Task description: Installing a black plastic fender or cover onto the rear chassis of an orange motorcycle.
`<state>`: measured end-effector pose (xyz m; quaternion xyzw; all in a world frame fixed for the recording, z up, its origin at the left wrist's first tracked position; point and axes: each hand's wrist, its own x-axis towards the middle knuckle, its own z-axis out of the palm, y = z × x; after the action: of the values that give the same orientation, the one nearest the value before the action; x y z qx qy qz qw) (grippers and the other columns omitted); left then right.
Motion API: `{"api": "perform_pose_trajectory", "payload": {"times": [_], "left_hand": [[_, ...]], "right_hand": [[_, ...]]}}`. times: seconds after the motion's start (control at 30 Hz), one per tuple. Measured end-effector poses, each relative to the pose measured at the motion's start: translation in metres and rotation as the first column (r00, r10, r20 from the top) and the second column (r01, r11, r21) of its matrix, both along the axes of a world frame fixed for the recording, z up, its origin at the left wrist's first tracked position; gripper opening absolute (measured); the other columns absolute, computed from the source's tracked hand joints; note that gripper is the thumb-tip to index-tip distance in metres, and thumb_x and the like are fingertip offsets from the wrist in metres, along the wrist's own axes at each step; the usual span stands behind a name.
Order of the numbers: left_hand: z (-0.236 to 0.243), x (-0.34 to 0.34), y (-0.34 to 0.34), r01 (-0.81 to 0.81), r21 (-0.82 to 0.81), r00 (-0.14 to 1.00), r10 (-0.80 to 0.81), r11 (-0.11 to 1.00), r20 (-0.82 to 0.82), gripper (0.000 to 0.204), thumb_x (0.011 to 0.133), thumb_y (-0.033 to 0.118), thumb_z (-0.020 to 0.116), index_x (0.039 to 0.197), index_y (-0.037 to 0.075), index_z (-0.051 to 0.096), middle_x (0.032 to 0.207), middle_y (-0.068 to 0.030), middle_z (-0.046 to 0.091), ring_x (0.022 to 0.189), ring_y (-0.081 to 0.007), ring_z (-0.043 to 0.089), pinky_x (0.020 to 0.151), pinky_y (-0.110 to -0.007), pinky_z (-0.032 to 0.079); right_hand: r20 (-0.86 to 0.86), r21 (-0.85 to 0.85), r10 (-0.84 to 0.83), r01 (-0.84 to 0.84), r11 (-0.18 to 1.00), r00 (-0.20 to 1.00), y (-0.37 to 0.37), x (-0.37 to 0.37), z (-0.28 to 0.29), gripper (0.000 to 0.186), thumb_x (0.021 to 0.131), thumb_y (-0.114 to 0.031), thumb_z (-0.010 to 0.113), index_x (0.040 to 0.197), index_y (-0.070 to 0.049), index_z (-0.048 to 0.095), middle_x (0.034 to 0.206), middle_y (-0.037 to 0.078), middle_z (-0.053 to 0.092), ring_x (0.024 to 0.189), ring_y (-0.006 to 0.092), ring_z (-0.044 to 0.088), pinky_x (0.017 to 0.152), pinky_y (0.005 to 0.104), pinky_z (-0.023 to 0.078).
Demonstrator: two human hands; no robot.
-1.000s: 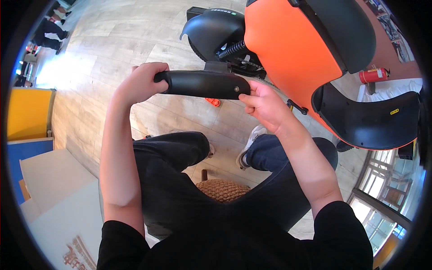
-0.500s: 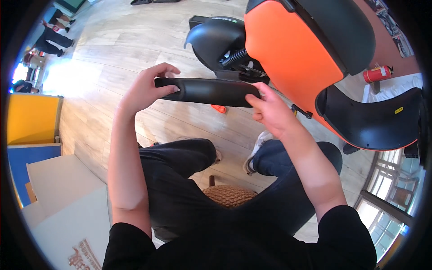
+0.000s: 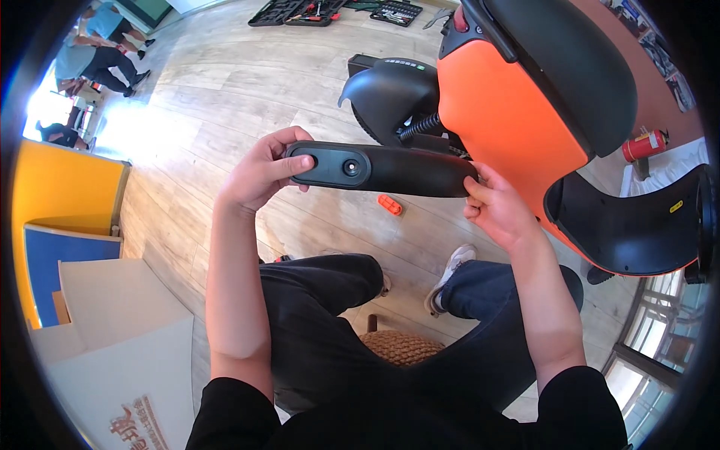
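Held level in front of me is a long black curved part [image 3: 420,171], smooth, with a rounded recessed plate and a round hole with a bright centre toward its left end. My left hand [image 3: 266,169] grips that left end, thumb pressed on the plate and fingers behind. At the opposite end, my right hand [image 3: 499,206] pinches the tip between thumb and fingers. Just beyond the part stands an orange and black scooter [image 3: 510,101], its black rear fender [image 3: 394,94] and a coil spring [image 3: 420,127] showing.
A small orange piece [image 3: 389,205] lies on the wooden floor below the part. Open tool cases [image 3: 300,11] are at the far side. A red fire extinguisher [image 3: 645,145] stands at right. White, blue and yellow panels [image 3: 112,300] rise at left; people [image 3: 105,64] are at far left.
The black part has turned so its recessed plate and hole now face me. My left thumb has moved onto that plate. The view has shifted, bringing more of the tool cases into sight.
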<state>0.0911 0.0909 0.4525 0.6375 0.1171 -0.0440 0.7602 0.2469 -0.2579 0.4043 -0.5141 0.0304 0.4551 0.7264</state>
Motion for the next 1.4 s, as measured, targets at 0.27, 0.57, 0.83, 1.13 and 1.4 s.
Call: {"api": "perform_pose_trajectory", "payload": {"times": [0.27, 0.57, 0.83, 1.13, 1.4], "left_hand": [[0.007, -0.002, -0.003, 0.074, -0.107, 0.996, -0.069, 0.992, 0.052, 0.029, 0.082, 0.012, 0.083, 0.099, 0.004, 0.061, 0.087, -0.0035, 0.066, 0.075, -0.0096, 0.061, 0.064, -0.025, 0.052], [-0.013, -0.002, -0.004, 0.466, 0.595, 0.884, -0.322, 0.655, -0.338, 0.027, 0.083, 0.019, 0.082, 0.105, 0.007, 0.073, 0.084, -0.0052, 0.068, 0.083, -0.0163, 0.060, 0.079, -0.033, 0.048], [-0.042, 0.019, -0.039, 0.735, 0.555, 0.675, -0.339, 0.390, -0.656, 0.025, 0.079, 0.017, 0.084, 0.101, 0.007, 0.075, 0.089, -0.0124, 0.065, 0.085, -0.0285, 0.062, 0.076, -0.038, 0.048], [-0.045, 0.021, -0.039, 0.617, 0.683, 0.785, -0.365, 0.392, -0.500, 0.028, 0.078, 0.018, 0.084, 0.099, 0.004, 0.074, 0.102, -0.0111, 0.064, 0.094, -0.0308, 0.062, 0.083, -0.039, 0.048], [-0.038, 0.019, -0.053, 0.502, 0.823, 0.847, -0.342, 0.266, -0.406, 0.022, 0.081, 0.024, 0.076, 0.088, 0.004, 0.071, 0.098, -0.0080, 0.065, 0.108, -0.0316, 0.056, 0.094, -0.041, 0.045]], "right_hand": [[0.006, 0.004, 0.007, -0.007, 1.000, 1.000, 0.004, -0.003, -0.003, 0.029, 0.102, -0.007, 0.059, 0.130, -0.006, 0.057, 0.093, -0.003, 0.050, 0.072, 0.0066, 0.042, 0.067, 0.0259, 0.039], [0.441, -0.354, 0.277, -0.118, 0.928, 0.854, 0.007, -0.011, -0.018, 0.028, 0.098, -0.010, 0.063, 0.125, -0.005, 0.059, 0.094, 0.006, 0.062, 0.078, 0.0152, 0.055, 0.071, 0.0313, 0.046], [0.326, -0.930, 0.941, -0.148, 0.337, 0.092, -0.009, -0.032, -0.041, 0.016, 0.086, -0.003, 0.064, 0.100, 0.002, 0.058, 0.094, 0.026, 0.069, 0.093, 0.0426, 0.068, 0.078, 0.0502, 0.055], [0.386, -0.922, 0.921, 0.051, 0.383, 0.056, -0.007, -0.028, -0.035, 0.018, 0.087, -0.005, 0.064, 0.102, 0.002, 0.058, 0.093, 0.022, 0.070, 0.090, 0.0407, 0.070, 0.076, 0.0490, 0.056], [0.424, -0.905, 0.903, -0.005, 0.425, 0.073, -0.009, -0.027, -0.031, 0.018, 0.089, -0.006, 0.064, 0.102, 0.002, 0.055, 0.096, 0.024, 0.069, 0.093, 0.0419, 0.069, 0.078, 0.0493, 0.055]]}}
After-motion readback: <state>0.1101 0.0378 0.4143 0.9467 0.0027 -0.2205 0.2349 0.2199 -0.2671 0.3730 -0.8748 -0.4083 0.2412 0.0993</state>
